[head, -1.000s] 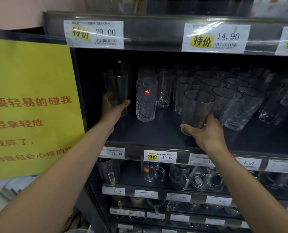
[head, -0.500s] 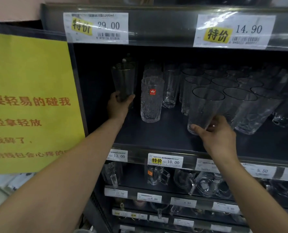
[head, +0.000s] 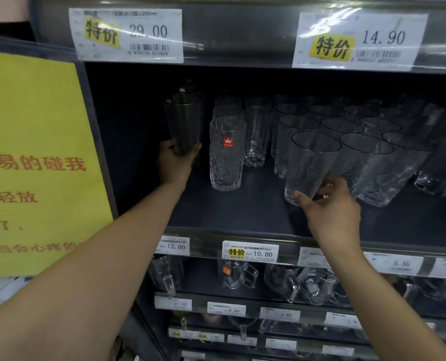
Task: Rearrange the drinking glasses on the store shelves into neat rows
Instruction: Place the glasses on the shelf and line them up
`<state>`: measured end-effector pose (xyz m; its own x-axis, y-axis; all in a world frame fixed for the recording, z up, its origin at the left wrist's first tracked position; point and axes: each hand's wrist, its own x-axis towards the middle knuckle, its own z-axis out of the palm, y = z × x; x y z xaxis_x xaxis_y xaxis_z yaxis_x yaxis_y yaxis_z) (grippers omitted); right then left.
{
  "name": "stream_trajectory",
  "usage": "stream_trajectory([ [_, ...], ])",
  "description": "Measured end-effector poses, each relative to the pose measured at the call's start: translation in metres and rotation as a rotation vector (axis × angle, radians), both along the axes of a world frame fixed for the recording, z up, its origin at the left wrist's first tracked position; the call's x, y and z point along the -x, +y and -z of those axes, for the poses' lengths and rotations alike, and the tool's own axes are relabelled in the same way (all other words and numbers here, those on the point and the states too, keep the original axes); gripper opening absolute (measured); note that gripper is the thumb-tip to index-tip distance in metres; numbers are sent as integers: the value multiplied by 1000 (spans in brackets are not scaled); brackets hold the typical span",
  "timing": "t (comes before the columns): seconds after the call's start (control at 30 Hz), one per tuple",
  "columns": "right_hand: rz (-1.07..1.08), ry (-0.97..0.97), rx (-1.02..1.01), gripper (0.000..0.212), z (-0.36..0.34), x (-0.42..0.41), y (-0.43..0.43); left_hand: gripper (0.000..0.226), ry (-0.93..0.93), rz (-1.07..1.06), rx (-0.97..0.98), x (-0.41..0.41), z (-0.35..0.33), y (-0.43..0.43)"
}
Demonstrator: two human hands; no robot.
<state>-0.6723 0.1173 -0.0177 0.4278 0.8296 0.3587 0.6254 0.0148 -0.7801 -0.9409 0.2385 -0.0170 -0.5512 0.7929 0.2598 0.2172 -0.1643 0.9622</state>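
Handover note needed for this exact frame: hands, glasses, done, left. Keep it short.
Left hand: grips the dark tall glass low down, at the left end of the shelf.
Right hand: holds the base of the front wide glass; cannot tell whether it rests on the shelf.
Things: textured glass with red sticker stands between them; other wide glasses in rows to the right.
Done: wide glasses mostly lined up.
Left: set both held glasses in line with their rows; right end is blurred, check it.
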Motion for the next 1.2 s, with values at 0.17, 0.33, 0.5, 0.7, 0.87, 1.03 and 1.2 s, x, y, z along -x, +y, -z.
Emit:
stream_trajectory([
  [0.17, 7, -72, 17, 57, -1, 4, -1, 57, -13, 19, -11, -1, 0, -2],
  [0.33, 20, -109, 36, 56, -2, 8, -2, 56, -12, 24, -10, 0, 0, -2],
  [0.5, 28, -100, 47, 52, -2, 7, -2, 56, -31, 31, -13, 1, 0, -2],
  [0.7, 33, -103, 51, 53, -2, 8, -2, 53, -47, 22, -32, -2, -3, -6],
  [0.87, 33, -107, 54, 54, -3, 9, -4, 51, -52, 23, -28, -4, -4, -8],
  [1.03, 32, -106, 48, 53, -3, 8, -5, 49, -44, 18, -15, -2, -3, -6],
  [1.2, 34, -106, 52, 52, -3, 8, -5, 47, -49, 30, -3, -4, -5, -7],
])
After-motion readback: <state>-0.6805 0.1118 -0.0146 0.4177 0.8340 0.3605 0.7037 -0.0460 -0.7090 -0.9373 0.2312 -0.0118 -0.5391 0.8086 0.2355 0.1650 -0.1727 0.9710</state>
